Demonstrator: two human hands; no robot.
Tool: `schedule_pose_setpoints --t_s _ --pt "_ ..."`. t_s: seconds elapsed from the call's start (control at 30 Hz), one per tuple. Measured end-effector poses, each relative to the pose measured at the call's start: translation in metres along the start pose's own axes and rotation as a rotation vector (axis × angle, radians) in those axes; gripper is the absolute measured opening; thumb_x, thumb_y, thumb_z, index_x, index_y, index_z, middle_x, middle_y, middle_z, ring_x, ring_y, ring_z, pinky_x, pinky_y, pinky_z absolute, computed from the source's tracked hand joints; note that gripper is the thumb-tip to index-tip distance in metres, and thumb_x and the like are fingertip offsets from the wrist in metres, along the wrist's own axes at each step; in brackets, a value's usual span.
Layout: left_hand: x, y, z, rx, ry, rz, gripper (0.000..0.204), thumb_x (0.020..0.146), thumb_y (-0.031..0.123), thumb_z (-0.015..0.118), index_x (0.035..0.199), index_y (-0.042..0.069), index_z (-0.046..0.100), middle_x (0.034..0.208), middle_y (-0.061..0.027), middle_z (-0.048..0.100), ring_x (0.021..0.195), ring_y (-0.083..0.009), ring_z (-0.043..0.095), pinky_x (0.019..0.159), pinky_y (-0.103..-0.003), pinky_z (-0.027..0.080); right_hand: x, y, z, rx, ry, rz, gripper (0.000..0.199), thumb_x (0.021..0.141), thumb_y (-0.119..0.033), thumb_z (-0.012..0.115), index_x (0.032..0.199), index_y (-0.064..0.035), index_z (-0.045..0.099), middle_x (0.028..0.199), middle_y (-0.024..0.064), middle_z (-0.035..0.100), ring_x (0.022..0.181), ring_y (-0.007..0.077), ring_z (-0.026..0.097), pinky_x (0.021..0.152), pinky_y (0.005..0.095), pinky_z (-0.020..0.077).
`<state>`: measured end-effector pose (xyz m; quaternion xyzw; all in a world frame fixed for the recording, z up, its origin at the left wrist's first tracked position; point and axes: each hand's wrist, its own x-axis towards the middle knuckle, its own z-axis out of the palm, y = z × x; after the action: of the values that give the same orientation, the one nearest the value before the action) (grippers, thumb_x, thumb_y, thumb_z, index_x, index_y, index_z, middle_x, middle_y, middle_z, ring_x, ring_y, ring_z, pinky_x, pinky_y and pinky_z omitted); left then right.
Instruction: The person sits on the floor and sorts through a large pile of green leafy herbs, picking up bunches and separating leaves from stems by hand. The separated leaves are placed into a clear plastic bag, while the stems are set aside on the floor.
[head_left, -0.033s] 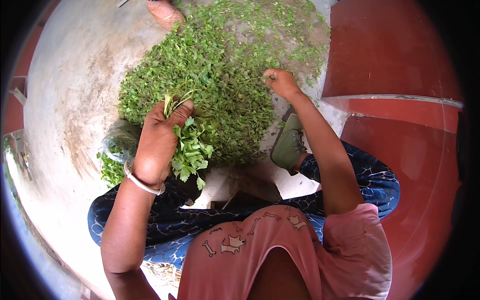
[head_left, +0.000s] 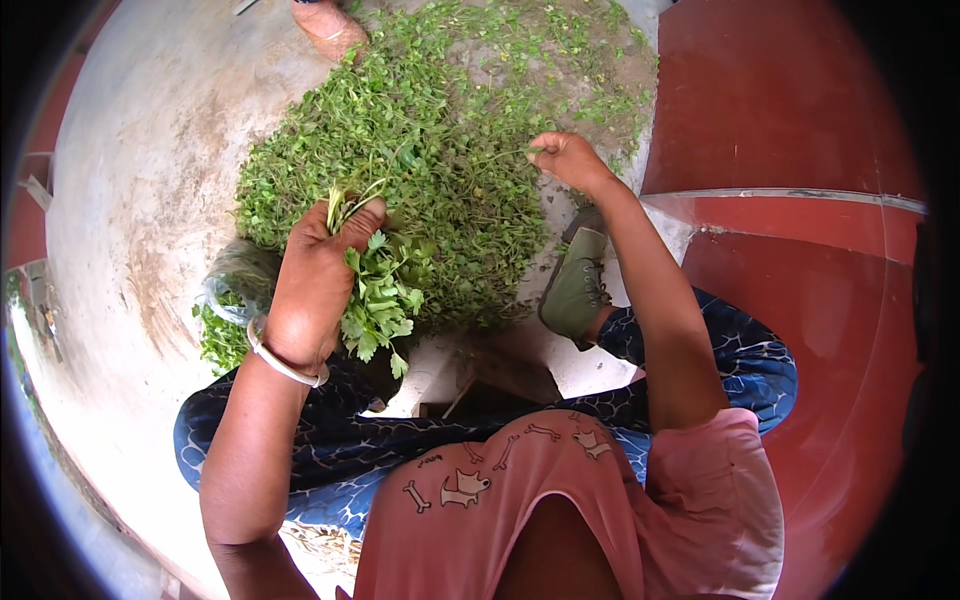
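My left hand (head_left: 325, 265), with a white bangle on its wrist, is closed round a bunch of leafy herbs (head_left: 380, 300). The pale stem ends poke out above the thumb, and notched green leaves hang below it. Out to the right, my right hand (head_left: 568, 162) pinches one thin green stem (head_left: 510, 154) between thumb and fingertips. That stem stretches leftward over a wide, loose heap of picked greens (head_left: 400, 140) spread on the ground between and beyond my hands.
Left of my left wrist lies a clear plastic bag (head_left: 235, 285) beside more greens (head_left: 222, 340). Another person's foot (head_left: 332, 30) rests at the heap's far edge. My green shoe (head_left: 578, 285) stands below my right forearm. Red flooring (head_left: 780, 100) borders the pale concrete (head_left: 150, 190) on the right.
My right hand has risen very slightly with the stem. The left hand and its bunch are almost unmoved.
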<state>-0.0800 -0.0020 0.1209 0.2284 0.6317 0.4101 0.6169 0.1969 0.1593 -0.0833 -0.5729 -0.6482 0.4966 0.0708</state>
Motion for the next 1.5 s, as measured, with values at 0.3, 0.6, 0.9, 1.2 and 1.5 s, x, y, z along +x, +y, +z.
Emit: schedule_pose_setpoints --t_s 0.3,0.6,0.9,1.2,1.5 --pt "0.018 -0.017 -0.003 -0.058 -0.019 0.063 0.018 0.088 0.005 0.057 0.106 0.004 0.056 0.09 -0.0064 0.063 0.073 -0.0152 0.063 0.061 -0.029 0.054 -0.042 -0.065 -0.029 0.318 -0.149 -0.085 0.025 0.088 -0.031 0.062 0.094 -0.0069 0.064 0.083 0.0005 0.063 0.078 0.0097 0.058 0.069 0.0282 0.0466" --pt "0.021 -0.019 0.001 -0.201 -0.016 -0.094 0.016 0.088 0.009 0.057 0.103 0.002 0.057 0.082 -0.0074 0.062 0.065 -0.0168 0.062 0.053 -0.03 0.053 -0.09 -0.125 -0.008 0.553 -0.319 -0.25 0.02 0.09 -0.019 0.059 0.102 -0.004 0.064 0.108 0.0075 0.064 0.092 0.0122 0.06 0.081 0.027 0.0461" --pt "0.015 -0.008 0.003 -0.298 -0.07 -0.14 0.016 0.09 0.012 0.054 0.096 -0.001 0.061 0.081 -0.0087 0.064 0.066 -0.0171 0.063 0.057 -0.03 0.053 -0.122 -0.16 0.02 0.131 -0.235 -0.798 0.019 0.084 -0.013 0.058 0.101 -0.0048 0.062 0.13 0.0141 0.05 0.119 0.0293 0.048 0.097 0.0384 0.0383" --pt "0.008 -0.001 0.002 -0.378 -0.128 -0.193 0.019 0.086 0.012 0.062 0.102 0.002 0.059 0.086 -0.0074 0.063 0.069 -0.0159 0.063 0.06 -0.029 0.054 -0.127 -0.163 0.042 0.139 -0.141 -0.858 0.016 0.079 -0.006 0.061 0.095 -0.0083 0.062 0.134 0.0154 0.045 0.123 0.0326 0.043 0.099 0.0401 0.0366" --pt "0.006 0.005 -0.004 -0.401 -0.094 -0.085 0.022 0.083 0.012 0.066 0.103 0.008 0.058 0.09 -0.0042 0.064 0.078 -0.0154 0.064 0.065 -0.03 0.054 -0.127 -0.158 0.055 0.078 -0.03 -0.826 0.02 0.08 -0.007 0.062 0.099 -0.0064 0.061 0.133 0.0162 0.045 0.121 0.0332 0.045 0.098 0.0397 0.038"
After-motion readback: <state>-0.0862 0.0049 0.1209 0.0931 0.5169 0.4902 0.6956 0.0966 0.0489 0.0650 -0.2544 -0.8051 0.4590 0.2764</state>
